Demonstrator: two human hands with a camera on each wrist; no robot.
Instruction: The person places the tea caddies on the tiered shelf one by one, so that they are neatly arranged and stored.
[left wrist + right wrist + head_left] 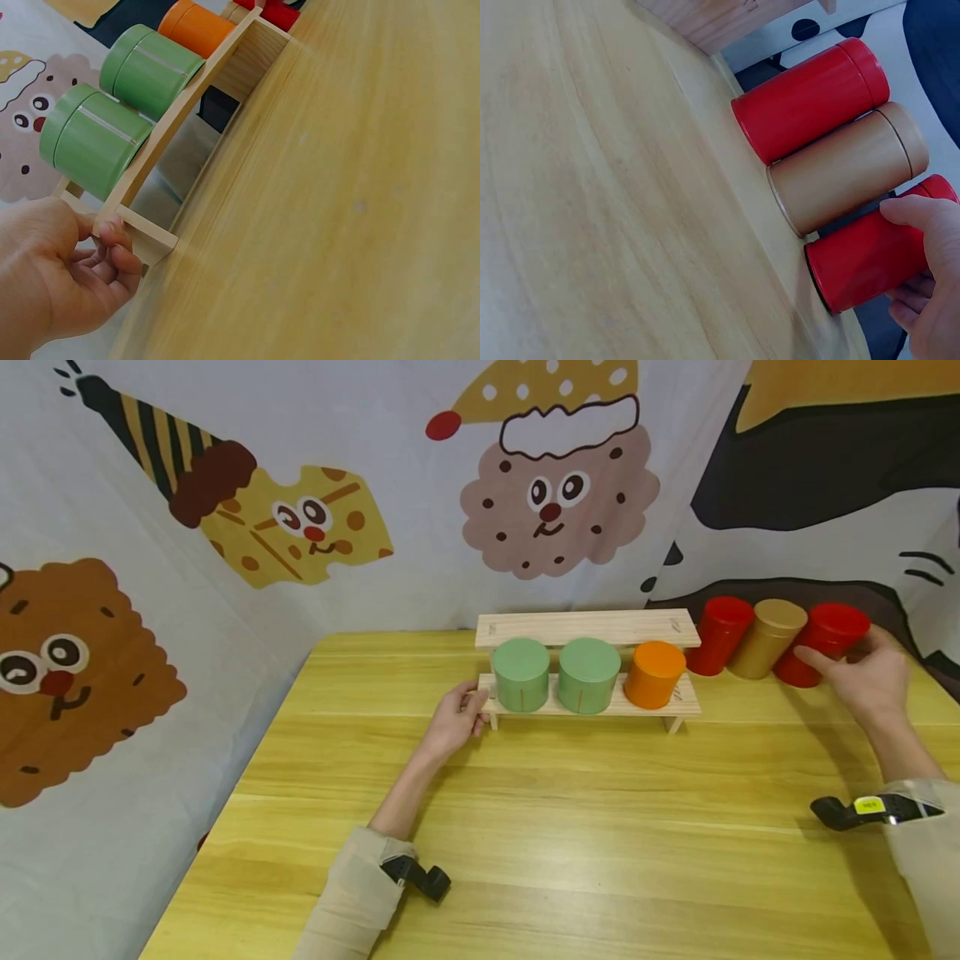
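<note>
My left hand (454, 720) pinches the left end of the lower step of a small wooden shelf (154, 161), thumb on top and fingers curled beneath. On that step stand two green canisters (521, 675) and an orange canister (655, 675) in a row. At the far right my right hand (862, 681) grips a red canister (866, 259), with the thumb on its near side and the fingers wrapping behind. That canister stands upright beside a gold canister (847, 171). Left of the gold one is another red canister (810, 101), close to the shelf's right end.
The shelf's upper step (585, 628) runs behind the canisters. A wood-grain table (570, 835) extends in front of the shelf. Behind it hangs a white cloth (420, 543) printed with cartoon biscuits and cheese. A black wrist camera (420, 877) is strapped to the left sleeve.
</note>
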